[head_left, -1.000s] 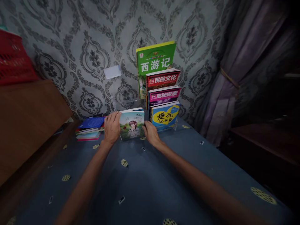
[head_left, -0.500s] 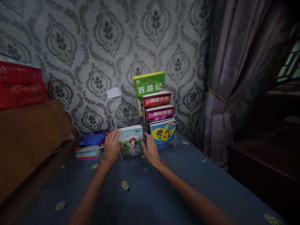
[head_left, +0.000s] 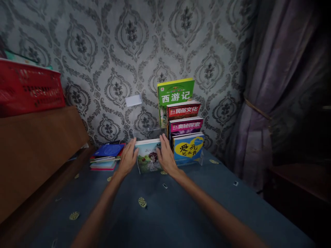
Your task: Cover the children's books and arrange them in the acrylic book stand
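A paperback book [head_left: 147,162] with a pale blue-green cover and a drawn girl stands upright in the left part of the front tier of a clear stepped book stand [head_left: 202,159]. My left hand [head_left: 126,159] grips its left edge, fingertips at the top corner. On the other side, my right hand [head_left: 167,156] holds the right edge, its thumb over the front cover. Just right of that hand is a blue book with a yellow heart [head_left: 188,148]. Behind it rise a purple-topped book [head_left: 186,126], a red-topped book [head_left: 184,110] and a tall green book [head_left: 177,93].
Left of the stand lies a stack of books [head_left: 107,156]. A red plastic basket [head_left: 31,88] sits on a brown box [head_left: 41,148] at the far left. A white card [head_left: 133,100] shows above the stand. A tied curtain [head_left: 269,103] hangs at the right.
The view has turned slightly left. My right hand has risen along the book's right edge, its fingers now at the top corner. The book sits slightly lower between my hands.
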Demonstrator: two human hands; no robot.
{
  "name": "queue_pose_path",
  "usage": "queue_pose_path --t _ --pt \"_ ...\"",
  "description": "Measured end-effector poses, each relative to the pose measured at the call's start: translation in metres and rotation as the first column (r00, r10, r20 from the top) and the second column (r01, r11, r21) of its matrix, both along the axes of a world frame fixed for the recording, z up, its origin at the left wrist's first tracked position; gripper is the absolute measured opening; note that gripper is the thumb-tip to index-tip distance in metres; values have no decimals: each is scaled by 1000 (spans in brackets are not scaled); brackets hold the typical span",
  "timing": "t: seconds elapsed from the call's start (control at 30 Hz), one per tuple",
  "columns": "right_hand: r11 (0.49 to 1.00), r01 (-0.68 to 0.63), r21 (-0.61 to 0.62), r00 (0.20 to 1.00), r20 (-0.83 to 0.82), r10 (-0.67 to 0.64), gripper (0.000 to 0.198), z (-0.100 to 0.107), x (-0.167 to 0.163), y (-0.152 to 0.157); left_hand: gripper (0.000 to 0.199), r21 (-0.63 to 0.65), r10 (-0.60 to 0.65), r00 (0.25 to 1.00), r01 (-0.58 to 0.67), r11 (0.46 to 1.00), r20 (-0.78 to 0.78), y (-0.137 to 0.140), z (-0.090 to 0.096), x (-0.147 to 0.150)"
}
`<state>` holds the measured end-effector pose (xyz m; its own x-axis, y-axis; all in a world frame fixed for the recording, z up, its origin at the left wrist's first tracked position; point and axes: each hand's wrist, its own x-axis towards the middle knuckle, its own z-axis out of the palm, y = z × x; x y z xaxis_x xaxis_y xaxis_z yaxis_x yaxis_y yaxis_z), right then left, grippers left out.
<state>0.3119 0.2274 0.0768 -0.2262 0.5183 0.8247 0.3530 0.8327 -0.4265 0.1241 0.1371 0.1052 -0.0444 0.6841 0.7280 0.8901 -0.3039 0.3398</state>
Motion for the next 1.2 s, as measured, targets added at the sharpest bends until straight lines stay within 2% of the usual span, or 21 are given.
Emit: queue_pose_path --t 0.1,0.27,0.47,0.6,0.77,0.93,1.07,1.2 --pt "1000 9 -27 1000 -27 -10 57 -2 -3 0 53 -26 -27 999 28 999 46 4 -7 0" --pt "1000 7 -18 997 -74 -8 51 2 -4 -5 48 6 -9 990 9 1000 140 13 -14 3" --pt "1000 11 -19 997 -72 -12 49 4 -3 -6 45 24 7 996 -9 1000 94 15 -14 0" --pt "999 41 -5 999 2 -41 49 6 0 -3 49 48 39 997 -36 998 -69 9 -3 1" --pt "976 121 183 966 205 -158 42 27 -4 -8 45 74 -9 970 27 997 -242 8 10 2" --pt "959 127 251 887 403 -223 39 40 -13 -15 40 93 -51 980 70 993 -191 17 5 3" --pt "951 172 258 866 421 -271 37 37 -15 -17 38 132 -36 984 60 989 -176 21 -1 6" --pt "956 164 245 881 399 -253 37 33 -17 -15 38 106 -30 986 48 993 -165 23 -2 8"
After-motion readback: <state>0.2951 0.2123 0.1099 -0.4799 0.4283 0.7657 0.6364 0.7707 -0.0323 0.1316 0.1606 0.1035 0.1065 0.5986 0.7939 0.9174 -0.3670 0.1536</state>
